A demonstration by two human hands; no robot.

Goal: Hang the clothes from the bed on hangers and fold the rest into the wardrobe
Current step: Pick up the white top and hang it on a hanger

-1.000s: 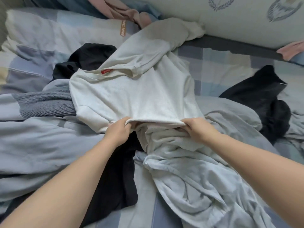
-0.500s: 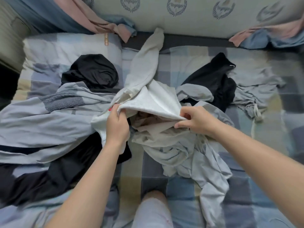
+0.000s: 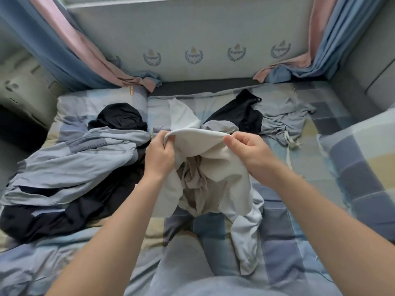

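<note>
While both hands hold it up over the middle of the bed (image 3: pixel 288 221), the white shirt (image 3: pixel 211 150) hangs down in folds. The left hand (image 3: pixel 159 154) and the right hand (image 3: pixel 245 148) each grip its top edge, which runs side to side. One white part lies on the bed, pointing away from the person. The writing in the blue badges (image 3: pixel 193 55) behind the bed is too blurry to read.

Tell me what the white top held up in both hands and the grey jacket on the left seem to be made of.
White top: probably a cotton jersey or sweatshirt knit. It is matte and hangs in thick, soft, rounded folds.
Grey jacket: likely a smooth woven fabric, with flat, sharper creases and a slight sheen. It has a ribbed knit panel. The exact fibre of either cannot be told.
</note>
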